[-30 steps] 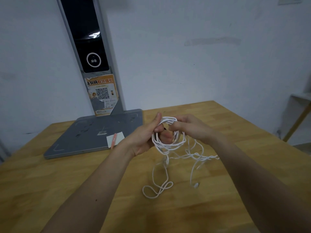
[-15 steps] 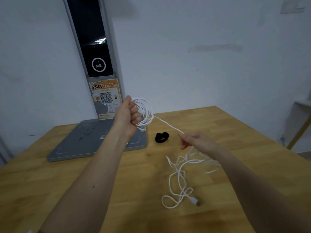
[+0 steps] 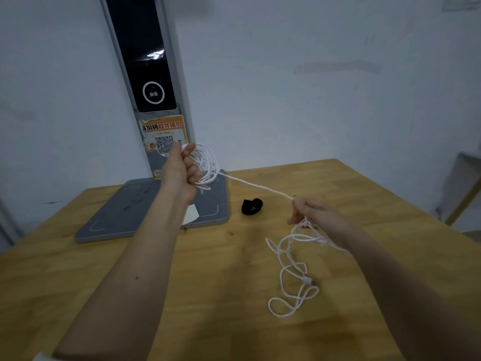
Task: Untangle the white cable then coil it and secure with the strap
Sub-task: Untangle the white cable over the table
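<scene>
My left hand is raised above the table and grips a bundle of white cable loops. From that bundle a taut stretch of the white cable runs down to my right hand, which pinches it. Below my right hand the remaining cable hangs and lies in loose tangled loops on the wooden table, with a plug end among them. The black strap lies on the table between my hands, touched by neither.
A grey flat base with a tall dark-screened post stands at the back left, carrying an orange QR sticker. A white card lies on the base. The table's right edge and a shelf are at the far right.
My hands have drawn apart: the left rose up and left with the coiled loops, the right moved right, pulling a stretch of cable taut. The black strap came into view.
</scene>
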